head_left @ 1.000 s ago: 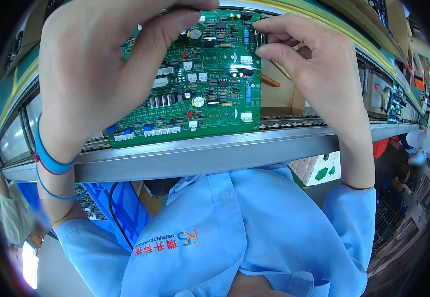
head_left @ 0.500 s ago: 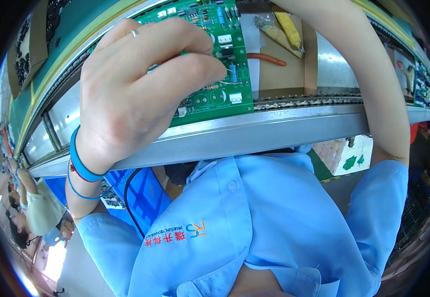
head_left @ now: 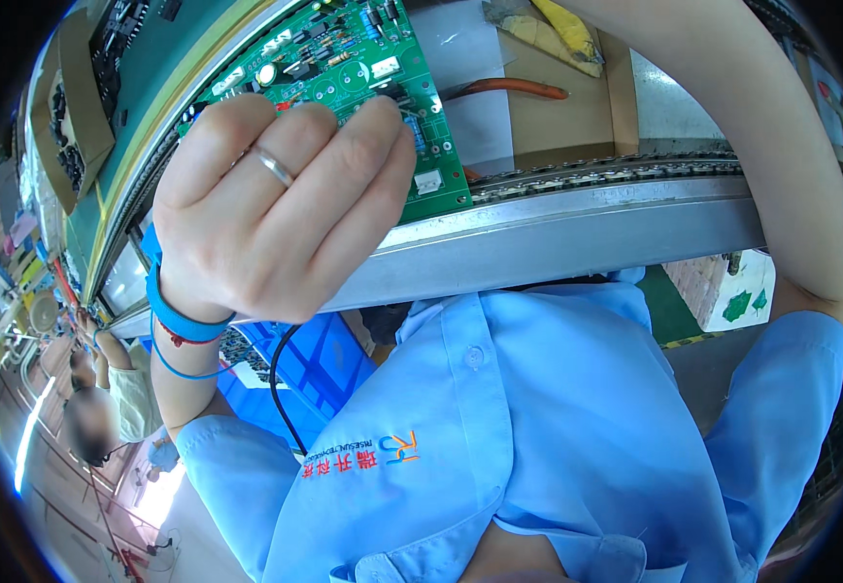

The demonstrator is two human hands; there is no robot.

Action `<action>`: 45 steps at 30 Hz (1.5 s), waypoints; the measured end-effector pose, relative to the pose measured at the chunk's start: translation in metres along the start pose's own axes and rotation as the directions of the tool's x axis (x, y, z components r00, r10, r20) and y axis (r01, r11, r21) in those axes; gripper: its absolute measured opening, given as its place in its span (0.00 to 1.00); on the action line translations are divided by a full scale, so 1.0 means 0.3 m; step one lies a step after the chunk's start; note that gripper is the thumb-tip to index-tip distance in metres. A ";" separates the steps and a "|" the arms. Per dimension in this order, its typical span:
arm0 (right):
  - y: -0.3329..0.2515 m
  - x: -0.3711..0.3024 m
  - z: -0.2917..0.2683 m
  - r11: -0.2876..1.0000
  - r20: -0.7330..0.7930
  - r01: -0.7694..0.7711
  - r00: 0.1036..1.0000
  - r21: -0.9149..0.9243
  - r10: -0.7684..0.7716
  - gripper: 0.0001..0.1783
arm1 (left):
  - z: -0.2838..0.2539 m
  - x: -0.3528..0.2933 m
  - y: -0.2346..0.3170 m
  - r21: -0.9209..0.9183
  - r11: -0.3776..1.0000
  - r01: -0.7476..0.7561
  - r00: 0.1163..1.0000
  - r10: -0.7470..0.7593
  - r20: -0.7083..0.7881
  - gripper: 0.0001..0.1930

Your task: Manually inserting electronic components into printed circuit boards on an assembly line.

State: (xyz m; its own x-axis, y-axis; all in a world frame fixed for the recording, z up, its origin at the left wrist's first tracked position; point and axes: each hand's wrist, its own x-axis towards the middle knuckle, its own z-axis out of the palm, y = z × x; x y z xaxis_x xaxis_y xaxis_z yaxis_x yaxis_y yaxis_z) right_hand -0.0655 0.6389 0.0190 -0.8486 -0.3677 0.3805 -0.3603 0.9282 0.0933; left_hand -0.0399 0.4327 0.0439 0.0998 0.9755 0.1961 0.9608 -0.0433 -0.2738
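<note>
A green circuit board (head_left: 363, 68) studded with small components lies tilted at the top centre, over a metal conveyor rail (head_left: 577, 243). My left hand (head_left: 276, 204), with a ring on one finger and a blue strap at the wrist, is curled over the board's near edge and grips it. My right forearm (head_left: 771, 155) reaches up along the right side. Its hand is past the top edge and out of sight.
Behind the rail sits a cardboard box (head_left: 557, 126) holding an orange-handled tool (head_left: 509, 87) and a yellow item (head_left: 567, 29). A blue crate (head_left: 315, 360) and a black cable (head_left: 281, 389) are below the rail. Another person (head_left: 101, 408) stands at lower left.
My right hand has come off the board and gone up out of view. The board and my left hand now sit further up and left in the picture.
</note>
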 end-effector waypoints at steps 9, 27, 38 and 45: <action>0.001 0.012 0.024 1.000 0.154 0.017 0.988 -0.026 -0.012 0.06 | -0.007 0.030 -0.015 0.019 0.996 -0.086 0.994 0.084 0.069 0.19; -0.002 0.015 -0.016 0.999 0.169 0.018 0.985 0.031 -0.023 0.07 | 0.002 0.051 -0.040 -0.101 0.985 -0.143 0.989 0.146 0.024 0.20; -0.036 -0.020 -0.098 0.986 0.177 -0.042 0.984 0.160 0.013 0.08 | 0.026 0.044 -0.056 -0.162 0.970 -0.184 0.983 0.184 -0.011 0.21; -0.063 -0.090 -0.195 0.854 0.175 -0.168 0.980 0.493 0.092 0.08 | 0.011 0.077 -0.071 -0.183 0.960 -0.210 0.973 0.224 0.062 0.21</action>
State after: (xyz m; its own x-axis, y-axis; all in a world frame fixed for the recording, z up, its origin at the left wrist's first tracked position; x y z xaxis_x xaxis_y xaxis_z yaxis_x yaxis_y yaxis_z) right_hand -0.0131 0.6346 0.0608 -0.9329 -0.2847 0.2207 -0.3556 0.8258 -0.4377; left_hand -0.0590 0.4568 0.0512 0.2966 0.9524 0.0708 0.9491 -0.2858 -0.1321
